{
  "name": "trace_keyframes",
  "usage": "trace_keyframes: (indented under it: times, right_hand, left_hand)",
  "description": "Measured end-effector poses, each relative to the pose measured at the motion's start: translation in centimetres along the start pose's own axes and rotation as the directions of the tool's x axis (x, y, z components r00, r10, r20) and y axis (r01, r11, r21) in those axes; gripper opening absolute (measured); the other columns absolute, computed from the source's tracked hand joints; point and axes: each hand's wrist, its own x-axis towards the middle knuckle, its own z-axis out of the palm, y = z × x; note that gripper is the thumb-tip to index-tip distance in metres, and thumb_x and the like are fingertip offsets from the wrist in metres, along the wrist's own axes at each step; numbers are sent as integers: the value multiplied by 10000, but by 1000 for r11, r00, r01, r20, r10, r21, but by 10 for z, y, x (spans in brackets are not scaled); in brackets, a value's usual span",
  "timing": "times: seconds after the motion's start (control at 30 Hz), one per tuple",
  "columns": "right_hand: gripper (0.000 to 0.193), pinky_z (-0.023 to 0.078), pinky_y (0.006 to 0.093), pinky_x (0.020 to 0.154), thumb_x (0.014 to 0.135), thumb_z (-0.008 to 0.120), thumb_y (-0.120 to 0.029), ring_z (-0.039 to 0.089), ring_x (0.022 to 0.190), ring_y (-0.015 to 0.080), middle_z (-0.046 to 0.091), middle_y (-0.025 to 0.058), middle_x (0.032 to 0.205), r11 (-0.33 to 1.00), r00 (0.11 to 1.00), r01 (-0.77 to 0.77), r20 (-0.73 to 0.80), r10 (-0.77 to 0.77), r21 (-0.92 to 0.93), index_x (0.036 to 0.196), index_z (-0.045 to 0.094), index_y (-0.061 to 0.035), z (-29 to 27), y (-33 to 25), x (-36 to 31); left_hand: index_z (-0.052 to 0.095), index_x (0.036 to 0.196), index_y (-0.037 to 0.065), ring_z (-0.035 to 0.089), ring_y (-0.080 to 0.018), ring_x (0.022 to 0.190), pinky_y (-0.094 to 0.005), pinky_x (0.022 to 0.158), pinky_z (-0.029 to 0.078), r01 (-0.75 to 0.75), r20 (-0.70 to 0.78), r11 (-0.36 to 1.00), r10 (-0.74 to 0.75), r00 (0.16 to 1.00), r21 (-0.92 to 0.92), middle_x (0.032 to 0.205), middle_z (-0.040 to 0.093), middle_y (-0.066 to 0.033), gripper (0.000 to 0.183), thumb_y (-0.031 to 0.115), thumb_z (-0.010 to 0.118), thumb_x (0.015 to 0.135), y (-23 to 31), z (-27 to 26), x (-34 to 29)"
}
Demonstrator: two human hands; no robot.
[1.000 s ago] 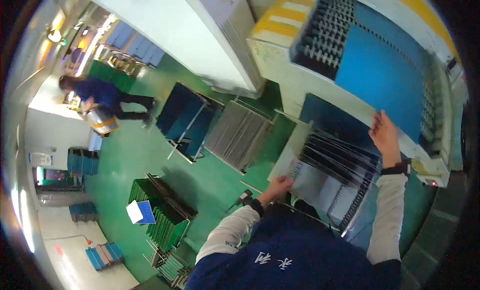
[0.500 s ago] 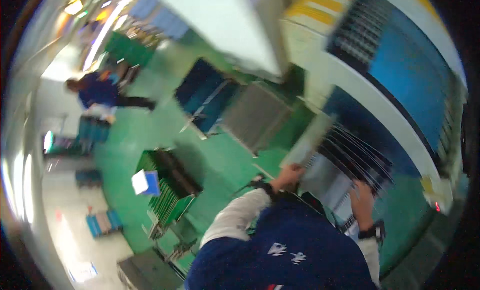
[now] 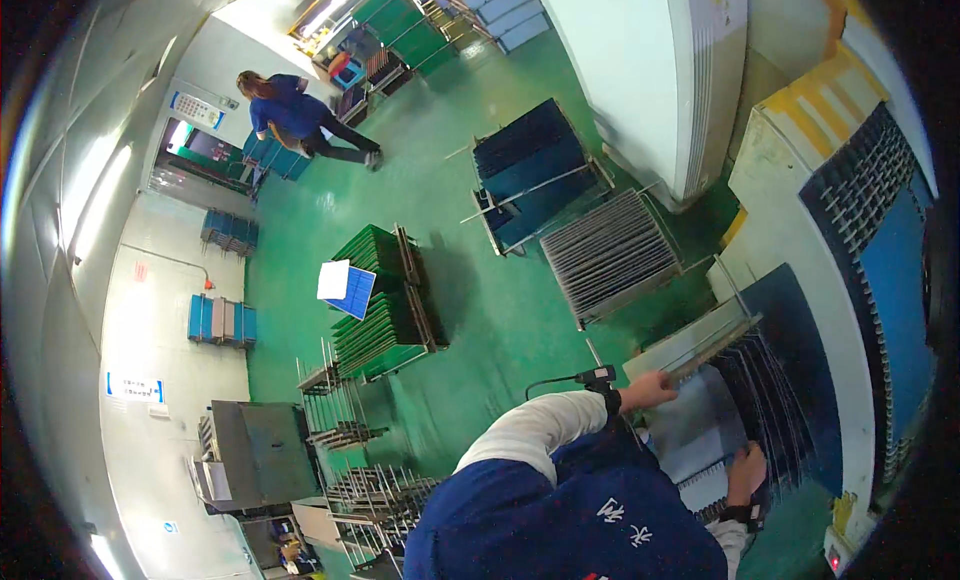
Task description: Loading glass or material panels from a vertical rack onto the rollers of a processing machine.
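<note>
A rack [image 3: 715, 352] holding several thin dark panels [image 3: 770, 405] stands in front of me at the lower right. My left hand [image 3: 650, 390] is closed at the near end of the rack's metal rail. Lower down and to the right, my right hand [image 3: 745, 470] has its fingers bent at the near edges of the panels; what they hold, if anything, is hidden. A smooth grey sheet [image 3: 695, 420] lies between my two hands, with a toothed strip [image 3: 708, 480] close to the right one.
A pale machine [image 3: 780, 185] with a blue panel rises on the right. Farther out stand a grey slotted rack [image 3: 612, 255], a rack of dark blue boards [image 3: 530, 165] and a rack of green boards [image 3: 375, 300]. A person [image 3: 295, 115] walks at the far left.
My view has turned, so the racks and machine sit farther right and the picture is sharper. Both hands stay by the same rack.
</note>
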Motion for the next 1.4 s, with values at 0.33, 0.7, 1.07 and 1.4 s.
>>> trace_keyframes:
  times: [0.33,0.7,1.07,1.4]
  right_hand:
    - [212,476,451,711,796,636,-169,627,819,394,661,193,866,997,985,77,-155,-75,7,917,665,2,-10,5,-32]
    - [221,502,388,696,769,692,-126,652,754,256,676,142,808,855,917,-276,-147,371,438,955,694,-7,-227,2,-83]
    - [143,495,455,836,926,589,-164,613,932,275,647,103,1014,-759,890,149,249,382,633,1038,601,-77,-109,3,-73]
    - [148,520,429,768,937,581,-182,633,966,276,665,92,1036,-710,894,57,280,349,702,1053,598,-93,-109,-52,-47]
  left_hand:
    - [623,1030,21,642,-240,747,-396,666,499,52,53,998,-49,997,-44,843,662,-130,426,377,664,799,11,-15,-9]
    - [620,985,-31,626,-165,716,-303,638,499,90,155,970,-56,986,-226,828,663,-87,280,219,632,860,27,-25,-7]
    - [617,1110,31,644,-149,774,-269,690,520,273,543,925,-92,835,-263,918,666,-58,308,258,629,903,44,-27,-11]
    - [508,1309,29,617,-173,976,-320,870,486,150,741,959,81,666,-239,1069,639,-68,515,331,636,912,136,-22,-19]
